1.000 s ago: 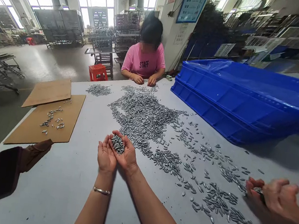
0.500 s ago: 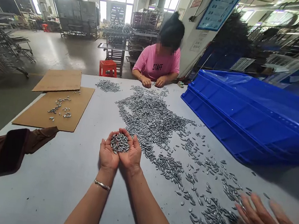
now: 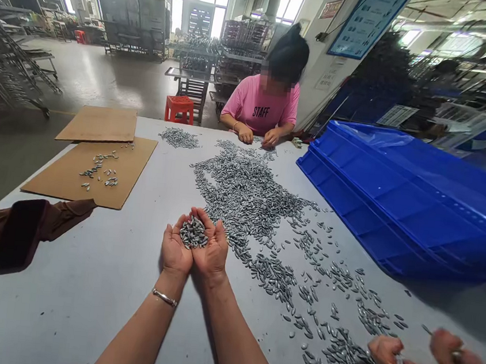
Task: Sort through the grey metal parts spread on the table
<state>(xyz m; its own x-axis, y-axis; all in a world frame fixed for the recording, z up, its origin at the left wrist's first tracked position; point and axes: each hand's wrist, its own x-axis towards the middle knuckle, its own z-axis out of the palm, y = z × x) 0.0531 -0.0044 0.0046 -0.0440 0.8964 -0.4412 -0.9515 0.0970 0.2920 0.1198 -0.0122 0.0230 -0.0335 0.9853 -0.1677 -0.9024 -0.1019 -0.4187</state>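
My left hand and my right hand are cupped side by side, palms up, over the white table. Together they hold a heap of small silver spindle-shaped metal pieces. A bracelet circles my left wrist. Just beyond my fingers lies a large spread pile of the same metal pieces, trailing toward the lower right. Past my left hand, some more pieces rest on a brown cardboard sheet.
A dark phone lies on brown cloth at left. Stacked blue crates stand at right. Across the table, a person in pink handles pieces. Another person's blurred hands are at lower right. A red stool stands behind.
My cupped hands stay almost in place with the pieces in them. The other person's hands at lower right have shifted, and two now show. The whole view has turned slightly.
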